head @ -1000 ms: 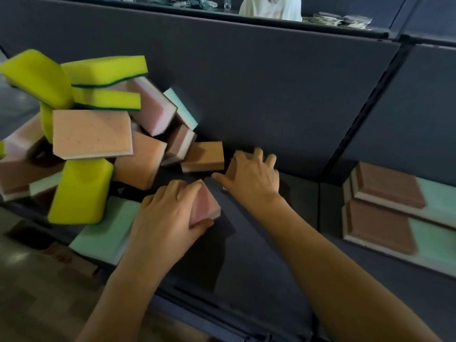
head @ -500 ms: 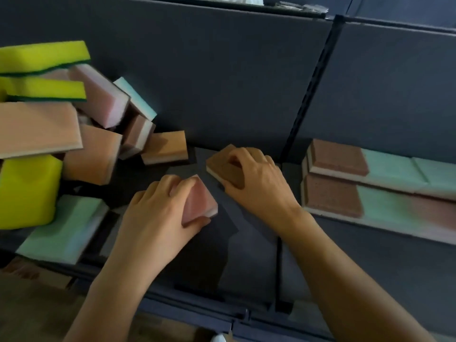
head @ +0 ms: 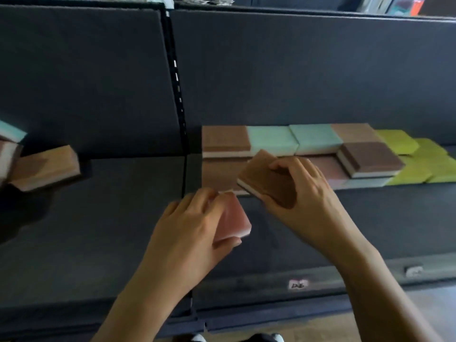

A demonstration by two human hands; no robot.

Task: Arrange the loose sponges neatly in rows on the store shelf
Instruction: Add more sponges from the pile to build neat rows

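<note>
My right hand (head: 302, 196) grips a brown sponge with a white base (head: 265, 177), tilted, just above the left end of the front row on the right shelf section. My left hand (head: 190, 233) holds a pink sponge (head: 233, 220) over the dark shelf (head: 111, 218), a little left of and below the brown one. Neat rows of brown, mint and yellow sponges (head: 293, 140) lie flat along the back of the right section. At the left edge a loose orange-brown sponge (head: 45, 167) and parts of others (head: 9, 141) belong to the pile.
A slotted black upright (head: 179, 99) divides the dark back panel into two sections. The shelf's front rail carries a small white price tag (head: 298, 284). A brown-and-white sponge (head: 370, 157) lies on top of the second row. Shoes and floor show at the bottom.
The view has swung right, so the pile is mostly out of frame. My right hand has lifted the brown sponge and carried it right to the rows. My left hand moved right with the pink sponge.
</note>
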